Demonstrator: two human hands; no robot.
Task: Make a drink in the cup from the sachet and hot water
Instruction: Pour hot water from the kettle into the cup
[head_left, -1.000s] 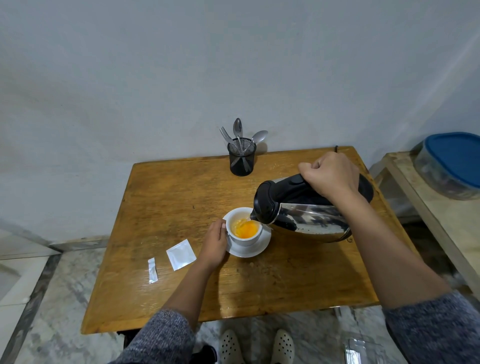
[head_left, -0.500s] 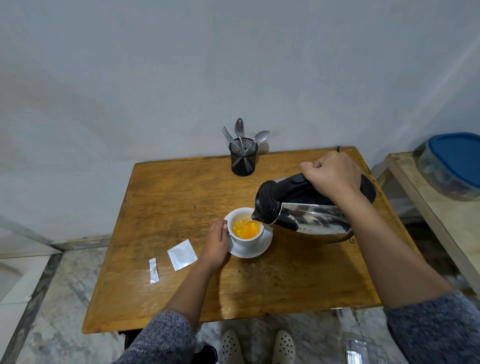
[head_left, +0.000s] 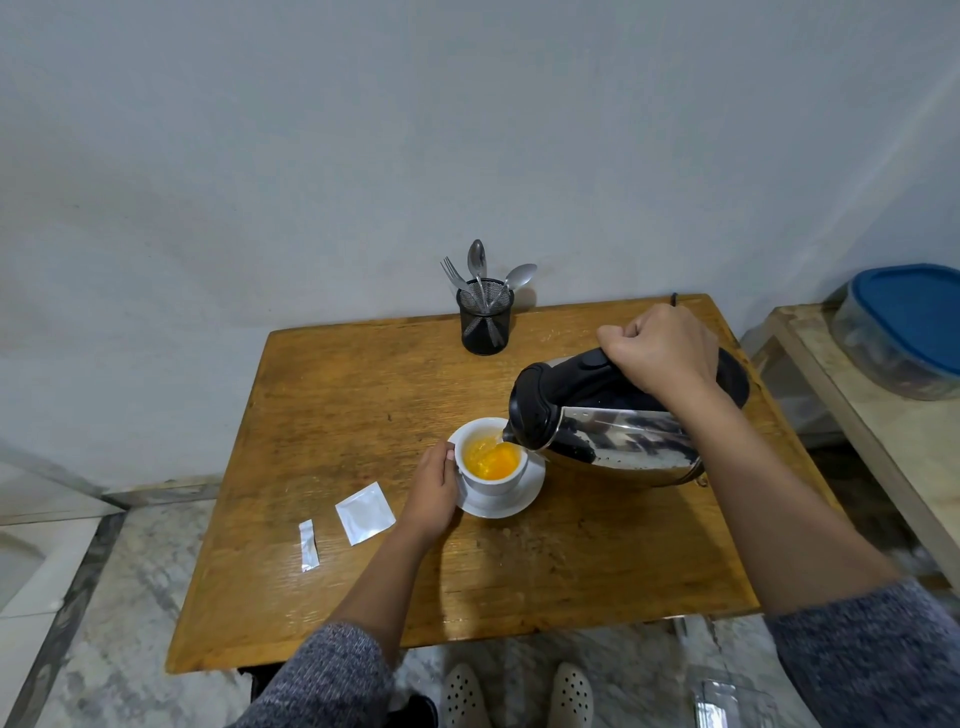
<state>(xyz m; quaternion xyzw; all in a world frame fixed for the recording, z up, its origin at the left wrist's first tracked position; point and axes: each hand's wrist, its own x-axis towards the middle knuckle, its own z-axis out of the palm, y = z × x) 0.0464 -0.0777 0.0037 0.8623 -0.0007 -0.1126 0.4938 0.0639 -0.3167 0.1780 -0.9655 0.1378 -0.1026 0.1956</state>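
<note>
Now the right hand (head_left: 662, 349) is gripping the heavy, hot kettle (head_left: 613, 431) by its handle, while the left hand (head_left: 434, 488) is cupping the breakable cup (head_left: 491, 467).

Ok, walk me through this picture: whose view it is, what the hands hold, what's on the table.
There is no machine here: a camera worn on a person's head looks down at their own two hands. The right hand has a closed grip on the handle of a steel kettle, tilted so water pours into the white cup, which holds orange liquid. The left hand steadies the cup on its saucer. Also on the wooden table: an opened sachet, its torn strip, and a cutlery holder.
</note>
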